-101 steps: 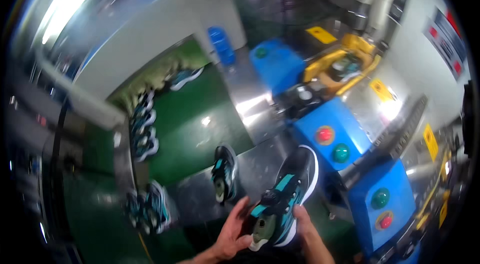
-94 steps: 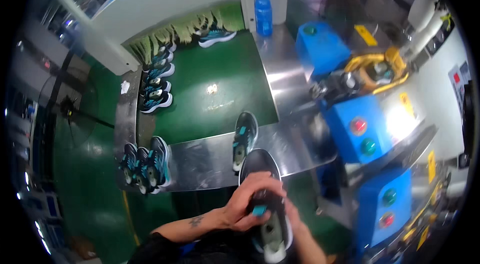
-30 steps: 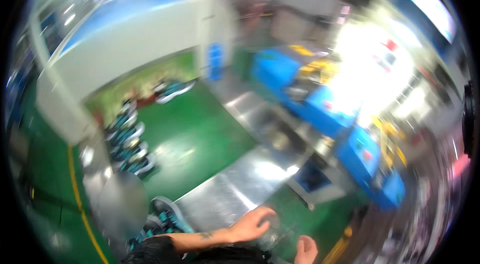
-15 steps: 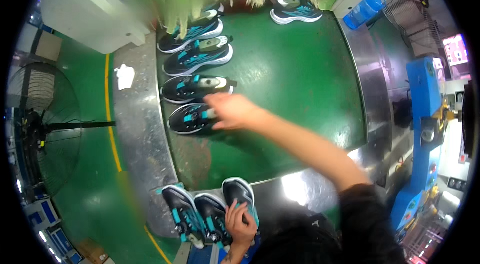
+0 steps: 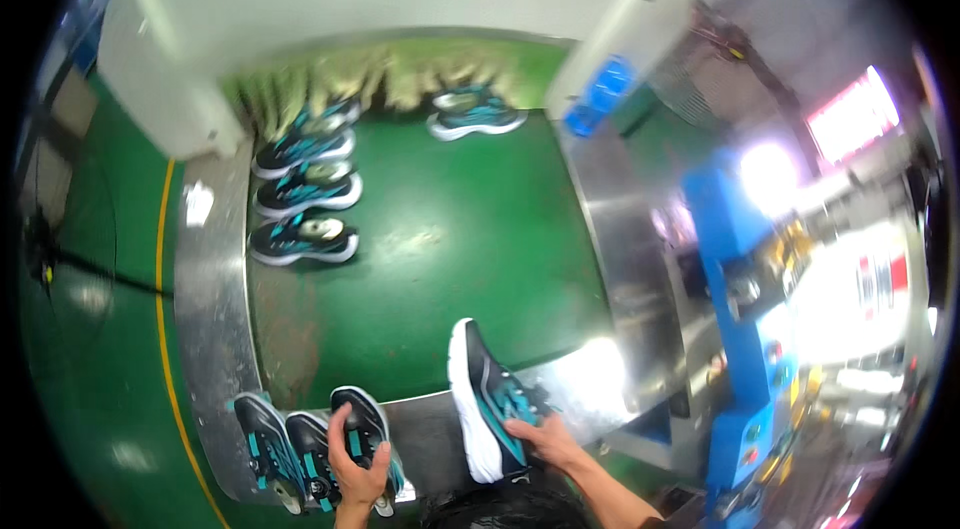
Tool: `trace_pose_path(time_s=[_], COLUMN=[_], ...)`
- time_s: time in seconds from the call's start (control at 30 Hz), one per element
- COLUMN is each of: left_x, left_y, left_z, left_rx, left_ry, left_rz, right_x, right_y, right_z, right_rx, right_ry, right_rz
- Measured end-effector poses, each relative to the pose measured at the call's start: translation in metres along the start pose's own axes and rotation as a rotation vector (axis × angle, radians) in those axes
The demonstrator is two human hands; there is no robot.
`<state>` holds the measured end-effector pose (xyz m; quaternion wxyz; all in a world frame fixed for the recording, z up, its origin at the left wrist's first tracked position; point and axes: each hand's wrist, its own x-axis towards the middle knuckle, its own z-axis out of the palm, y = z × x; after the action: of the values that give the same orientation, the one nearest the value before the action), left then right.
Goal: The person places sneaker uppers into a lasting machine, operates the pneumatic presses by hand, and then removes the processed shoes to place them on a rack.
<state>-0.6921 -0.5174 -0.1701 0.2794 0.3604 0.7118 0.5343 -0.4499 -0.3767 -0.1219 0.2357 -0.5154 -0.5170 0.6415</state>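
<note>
My right hand [image 5: 552, 442] grips a black and teal sneaker [image 5: 495, 391] by its heel end, its white sole turned to the left and toe pointing away. The shoe is held over the near metal edge. At the lower left, my left hand [image 5: 358, 472] lies over another black and teal sneaker [image 5: 362, 411], thumb and fingers apart. Two similar sneakers, one outermost [image 5: 262, 429] and one in the middle [image 5: 310, 439], sit beside it on the metal ledge, toes pointing away. The left palm hides part of the shoe under it.
Three sneakers [image 5: 303, 241] line the left side of the green conveyor belt [image 5: 450, 259]. A lone sneaker [image 5: 475, 117] sits at the back by the frayed green curtain [image 5: 400, 74]. A blue bottle [image 5: 603, 94] stands at the back right; a blue machine [image 5: 735, 299] is at the right.
My right hand has taken the nearest sneaker off the belt's left row and brought it back toward me, to the right. My left hand stays at the ledge shoe. The view has shifted.
</note>
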Motion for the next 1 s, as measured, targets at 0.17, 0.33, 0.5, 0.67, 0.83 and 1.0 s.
trace_pose_path(time_s=[0.17, 0.33, 0.5, 0.67, 0.83, 1.0], left_x=[0.026, -0.031, -0.244, -0.383, -0.496, -0.582], left_y=[0.124, 0.235, 0.262, 0.35, 0.394, 0.372], left_z=[0.113, 0.269, 0.432, 0.567, 0.827, 1.057], left_rx=[-0.721, -0.691, -0.203, -0.479, 0.103, 0.359], left_ry=[-0.425, -1.077, -0.934, -1.557, -1.874, -1.207], left_rz=[0.105, -0.14, -0.134, 0.014, 0.26, 0.624], right_x=[-0.046, -0.139, -0.305, -0.496, -0.607, -0.617], right_y=[-0.083, -0.077, 0.062, 0.146, 0.179, 0.174], right_z=[-0.095, -0.217, -0.394, -0.492, -0.545, -0.57], right_rx=[-0.118, 0.094, 0.512, 0.887, 0.979, 1.134], right_ry=[-0.28, 0.005, 0.418, 1.053, 1.561, 1.676], right_rz=[0.208, -1.008, -0.542, -0.271, -0.61, -0.443])
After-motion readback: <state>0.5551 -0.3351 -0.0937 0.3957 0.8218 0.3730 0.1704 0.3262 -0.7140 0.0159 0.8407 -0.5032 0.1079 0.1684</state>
